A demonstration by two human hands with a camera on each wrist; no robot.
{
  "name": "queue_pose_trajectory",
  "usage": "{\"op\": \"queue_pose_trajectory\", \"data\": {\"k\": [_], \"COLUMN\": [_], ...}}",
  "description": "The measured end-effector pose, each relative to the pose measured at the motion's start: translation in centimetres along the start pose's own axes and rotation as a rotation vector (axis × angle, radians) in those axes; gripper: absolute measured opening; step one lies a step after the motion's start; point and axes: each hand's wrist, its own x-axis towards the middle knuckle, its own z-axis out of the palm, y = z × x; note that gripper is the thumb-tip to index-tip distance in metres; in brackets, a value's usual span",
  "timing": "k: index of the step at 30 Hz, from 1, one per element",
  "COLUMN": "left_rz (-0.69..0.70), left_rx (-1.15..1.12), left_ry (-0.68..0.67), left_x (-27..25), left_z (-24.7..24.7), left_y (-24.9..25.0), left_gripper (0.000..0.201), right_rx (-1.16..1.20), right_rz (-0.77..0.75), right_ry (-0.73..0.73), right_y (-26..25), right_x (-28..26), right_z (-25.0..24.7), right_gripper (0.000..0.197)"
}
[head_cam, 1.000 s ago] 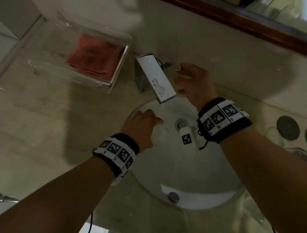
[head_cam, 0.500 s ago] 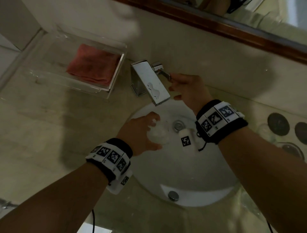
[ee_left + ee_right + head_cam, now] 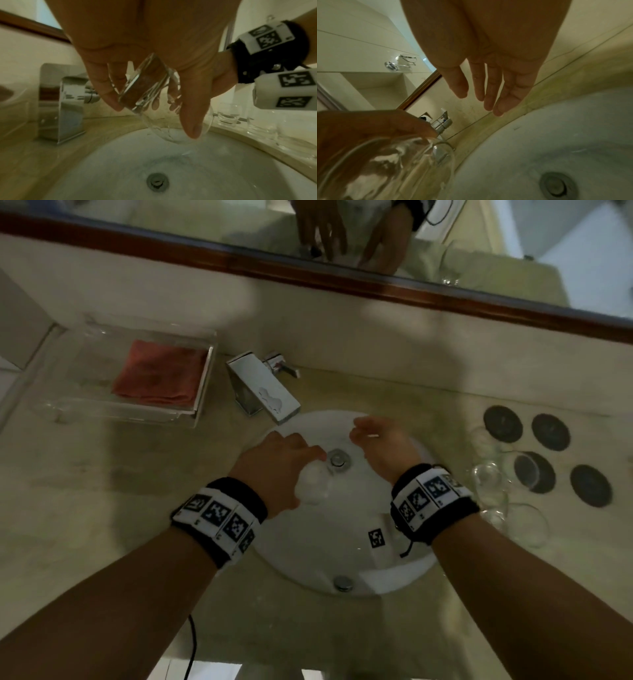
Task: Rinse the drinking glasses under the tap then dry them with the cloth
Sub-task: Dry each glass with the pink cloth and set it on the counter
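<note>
My left hand (image 3: 281, 463) grips a clear drinking glass (image 3: 313, 486) over the white basin (image 3: 342, 542), near the drain. In the left wrist view the glass (image 3: 154, 97) is tilted mouth down, and water runs off its rim. My right hand (image 3: 383, 446) hovers over the basin's far right side, empty, with its fingers (image 3: 489, 88) straight and relaxed. The chrome tap (image 3: 263, 390) stands at the basin's back left, its lever (image 3: 284, 366) behind it. No water stream shows at the spout. A red cloth (image 3: 159, 374) lies folded in a clear tray (image 3: 61, 409) on the left.
Several clear glasses (image 3: 493, 484) stand on the counter right of the basin, among dark round coasters (image 3: 549, 431). A wood-framed mirror (image 3: 342, 275) runs along the back wall. The beige stone counter (image 3: 102, 491) surrounds the basin.
My right hand left the tap lever and came back over the basin. My left hand shifted the glass towards the drain and tipped it. The head view rose.
</note>
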Motion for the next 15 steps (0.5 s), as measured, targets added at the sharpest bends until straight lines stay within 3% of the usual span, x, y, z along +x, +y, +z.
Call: {"op": "queue_pose_trajectory", "data": {"k": [5, 9, 15], "left_rz": [0.069, 0.084, -0.141], "left_rx": [0.218, 0.259, -0.094], "left_ry": [0.028, 0.079, 0.159], "left_x": [-0.8, -1.2, -2.2], "left_z": [-1.3, -1.7, -2.6], "left_y": [2.2, 3.5, 4.6], "left_gripper": [0.077, 0.074, 0.086], "right_rx": [-0.066, -0.067, 0.01], "right_rz": [0.002, -0.035, -0.129], "right_ry": [0.013, -0.001, -0.08], "right_y": [0.5, 0.9, 0.9], "right_x": [-3.0, -4.1, -4.2], "right_z": [-1.8, -2.2, -2.7], "right_gripper": [0.033, 0.027, 0.024]}}
